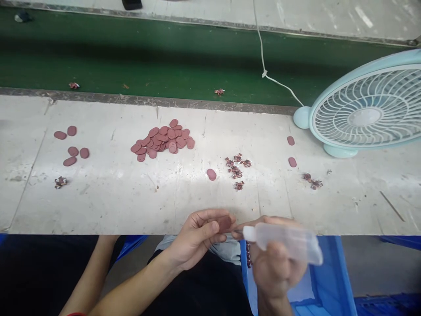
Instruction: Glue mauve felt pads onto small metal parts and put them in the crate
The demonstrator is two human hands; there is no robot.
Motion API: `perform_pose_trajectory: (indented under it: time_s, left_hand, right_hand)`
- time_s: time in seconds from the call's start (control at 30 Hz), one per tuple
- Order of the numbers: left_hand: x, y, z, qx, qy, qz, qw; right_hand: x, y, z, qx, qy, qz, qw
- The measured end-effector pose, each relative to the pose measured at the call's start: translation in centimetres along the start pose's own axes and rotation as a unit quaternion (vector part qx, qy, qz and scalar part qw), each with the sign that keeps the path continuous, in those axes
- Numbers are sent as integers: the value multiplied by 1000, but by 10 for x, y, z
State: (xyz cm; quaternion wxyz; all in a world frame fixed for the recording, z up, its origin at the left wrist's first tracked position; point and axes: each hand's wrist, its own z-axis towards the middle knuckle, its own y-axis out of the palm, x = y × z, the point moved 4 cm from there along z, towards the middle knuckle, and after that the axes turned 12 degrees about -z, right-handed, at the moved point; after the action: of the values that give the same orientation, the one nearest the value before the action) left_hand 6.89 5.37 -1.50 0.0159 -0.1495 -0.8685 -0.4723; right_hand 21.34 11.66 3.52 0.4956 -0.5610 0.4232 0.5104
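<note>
My left hand [200, 239] pinches a reddish-brown oval piece [224, 224] at the table's front edge. My right hand [279, 267], slightly blurred, grips a translucent squeeze bottle [289, 241] lying sideways, its thin tip pointing left at the oval piece. Whether the tip touches the piece cannot be made out. Beyond my hands, a single oval piece [211, 174] lies on the table beside a cluster of small brown-and-white pieces [236, 171]. A heap of oval pieces [162, 139] lies further back on the left.
A light-blue fan [365, 117] stands at the right, its white cord [279, 83] running back. Below the table edge is a blue bin [342, 276]. Another person's forearm [94, 272] is at the lower left. More ovals [73, 151] lie at the far left.
</note>
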Motion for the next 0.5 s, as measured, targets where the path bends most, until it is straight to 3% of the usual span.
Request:
perform_pose_trajectory:
  time_s: [0.07, 0.1, 0.13, 0.23, 0.3, 0.33, 0.4, 0.43, 0.5]
  left_hand:
    - [2, 1, -1, -18, 8, 0, 1000]
    - [4, 1, -1, -26, 10, -1, 1000]
    - [5, 1, -1, -32, 13, -3, 999]
    - [10, -1, 0, -35, 16, -8, 999]
    - [13, -4, 0, -30, 19, -11, 999]
    - [15, -5, 1, -27, 21, -12, 999]
    - [19, -10, 2, -16, 29, -17, 999]
    - [22, -13, 2, -8, 32, -19, 999]
    - [29, -18, 4, 12, 40, -21, 999]
  right_hand:
    - [15, -14, 18, 20, 104, 191, 976]
    - [28, -22, 30, 22, 158, 305, 939]
    - [42, -28, 42, 0, 209, 419, 884]
    - [82, -47, 75, -74, 301, 697, 646]
    - [99, -60, 87, -101, 307, 745, 583]
    - [102, -64, 88, -109, 301, 749, 580]
    - [91, -65, 84, -145, 259, 730, 616]
    - [79, -60, 80, -172, 226, 688, 668]
    - [51, -41, 78, -210, 136, 456, 854]
